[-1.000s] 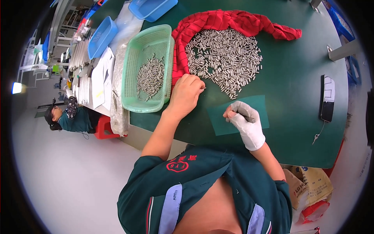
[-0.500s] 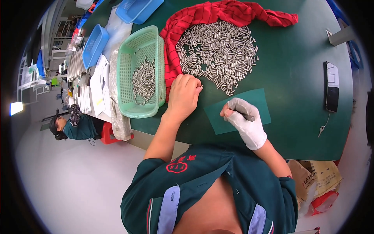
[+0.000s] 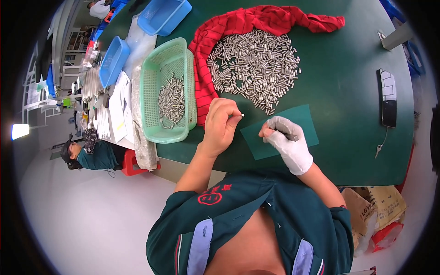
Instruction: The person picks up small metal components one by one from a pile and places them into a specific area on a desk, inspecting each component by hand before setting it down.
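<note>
Between the thumb and fingertips of my bare left hand is a small metal pin, held just off the near edge of the pile. My right hand, in a white glove that leaves some fingertips bare, is curled closed above a thin green sheet. A dark grey bit shows inside its fingers, too little to name. A wide pile of short silvery metal pins spreads beyond both hands, edged by a red checked cloth. More pins lie inside a pale green plastic basket, left of my left hand.
Blue plastic trays stand at the far left, beside papers. A phone-like device with a key on a cord lies at the right, near a metal post. Another person sits off to the left. Sacks stand below the table's right side.
My left hand has drawn back slightly toward me from the cloth's edge, and a pin now shows at its fingertips. My right hand has hardly moved. The view has shifted a little.
</note>
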